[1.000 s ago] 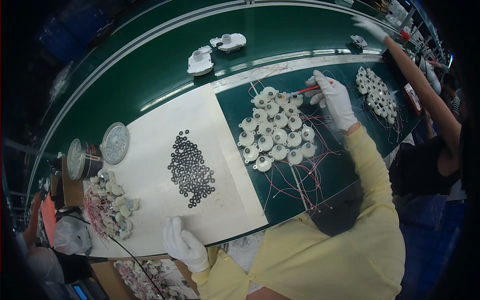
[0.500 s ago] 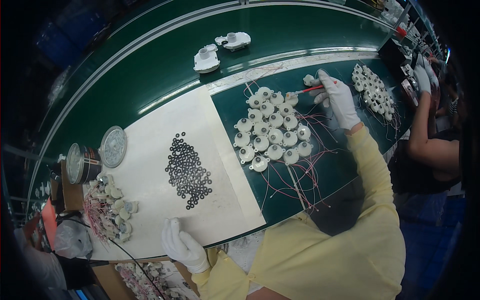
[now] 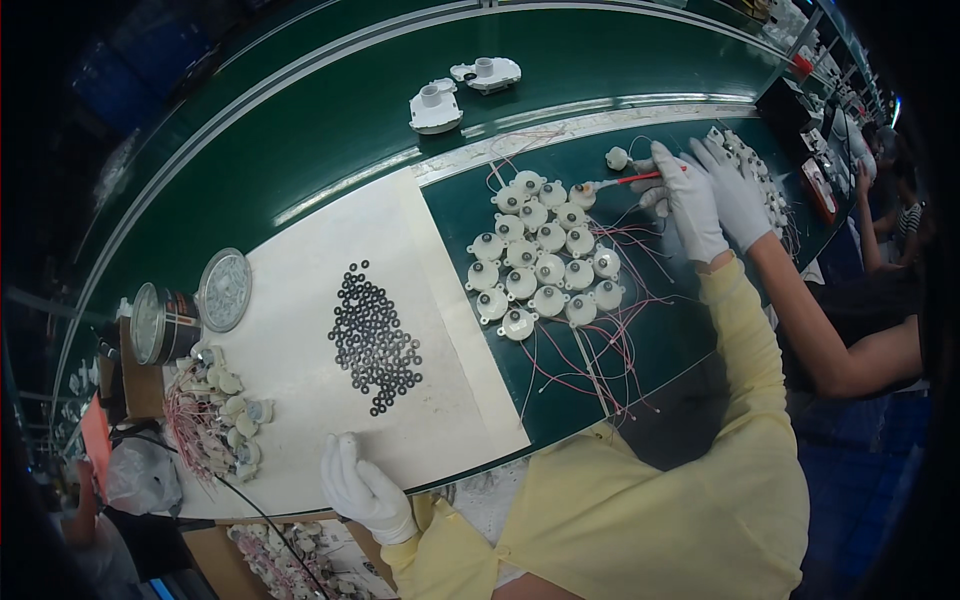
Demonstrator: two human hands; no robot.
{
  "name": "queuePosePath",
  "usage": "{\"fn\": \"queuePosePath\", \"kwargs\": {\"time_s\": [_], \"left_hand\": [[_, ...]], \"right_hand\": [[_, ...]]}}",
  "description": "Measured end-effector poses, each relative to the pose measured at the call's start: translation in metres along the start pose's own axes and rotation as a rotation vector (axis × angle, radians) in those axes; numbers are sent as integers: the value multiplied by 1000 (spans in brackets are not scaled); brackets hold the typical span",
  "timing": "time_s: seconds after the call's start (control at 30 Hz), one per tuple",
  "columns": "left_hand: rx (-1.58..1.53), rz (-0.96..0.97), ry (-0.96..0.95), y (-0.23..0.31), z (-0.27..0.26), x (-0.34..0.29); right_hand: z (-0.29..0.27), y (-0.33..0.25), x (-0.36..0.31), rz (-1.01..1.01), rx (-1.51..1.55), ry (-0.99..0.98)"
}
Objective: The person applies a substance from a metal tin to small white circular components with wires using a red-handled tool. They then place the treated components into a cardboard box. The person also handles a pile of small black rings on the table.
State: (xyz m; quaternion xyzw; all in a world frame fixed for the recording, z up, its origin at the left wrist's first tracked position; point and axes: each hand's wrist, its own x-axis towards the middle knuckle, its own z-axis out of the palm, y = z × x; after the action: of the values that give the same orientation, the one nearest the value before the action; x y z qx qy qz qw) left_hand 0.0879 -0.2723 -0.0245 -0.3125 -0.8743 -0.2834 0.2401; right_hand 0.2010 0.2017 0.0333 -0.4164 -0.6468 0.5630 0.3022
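My right hand (image 3: 692, 212), in a white glove, is closed around a thin red-handled brush (image 3: 638, 178). The brush's pale tip meets a round white motor (image 3: 583, 197) at the far right of a cluster of similar motors (image 3: 549, 268) with dark centres and pink and white wires. One more motor (image 3: 617, 158) lies apart, just beyond the brush. My gloved left hand (image 3: 366, 496) rests at the near table edge with fingers stretched and nothing in it. Many small black rings (image 3: 374, 335) are spread on the white sheet (image 3: 460, 390) beyond that hand.
A co-worker's gloved hand (image 3: 738, 200) reaches in beside my right hand, near another motor group (image 3: 768, 190). Two white housings (image 3: 436, 110) sit on the green belt (image 3: 340, 125). At left are a tin (image 3: 180, 327), a round lid (image 3: 226, 290) and piled wired motors (image 3: 235, 410).
The co-worker's hand has come in from the right, close to my right hand. Both white housings have shifted right. My right hand and brush have moved slightly; my left hand stays put.
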Motion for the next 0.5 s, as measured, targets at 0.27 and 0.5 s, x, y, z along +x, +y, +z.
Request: {"fn": "queuePosePath", "kwargs": {"time_s": [0.27,0.5], "left_hand": [[37,-9,-18,0,-3,-3],[13,-2,-21,0,-2,-1]], "right_hand": [[8,-10,-30,-65,-12,-256],[5,-10,-48,-105,-86,-339]]}}
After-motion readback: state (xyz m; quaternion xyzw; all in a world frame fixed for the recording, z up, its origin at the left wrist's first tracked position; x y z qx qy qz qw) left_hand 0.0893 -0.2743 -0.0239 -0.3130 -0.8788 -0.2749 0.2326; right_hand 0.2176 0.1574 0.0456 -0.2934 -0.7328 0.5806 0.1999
